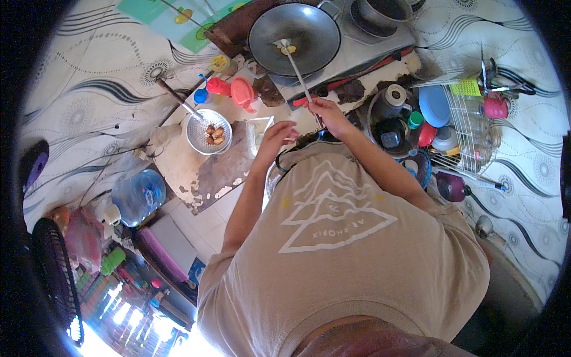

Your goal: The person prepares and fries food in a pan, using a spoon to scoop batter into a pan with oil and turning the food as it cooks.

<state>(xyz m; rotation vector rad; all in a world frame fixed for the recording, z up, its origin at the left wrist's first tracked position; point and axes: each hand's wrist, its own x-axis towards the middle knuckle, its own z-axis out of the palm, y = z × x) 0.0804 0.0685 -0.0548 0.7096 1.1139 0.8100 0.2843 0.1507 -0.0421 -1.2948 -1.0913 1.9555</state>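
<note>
My right hand is closed around the long handle of a spatula. The spatula's head rests in a dark wok, against a small golden piece of food. Beside a white plastic tub, my left hand hovers with loosely bent fingers and holds nothing that I can see. Farther left, a metal skimmer lies on the worn counter, and several browned fried pieces sit in its bowl.
The wok stands on a stove with a pot to its right. Red and blue lidded containers line the counter's back. At right are a basin and a dish rack. A large water bottle stands lower left.
</note>
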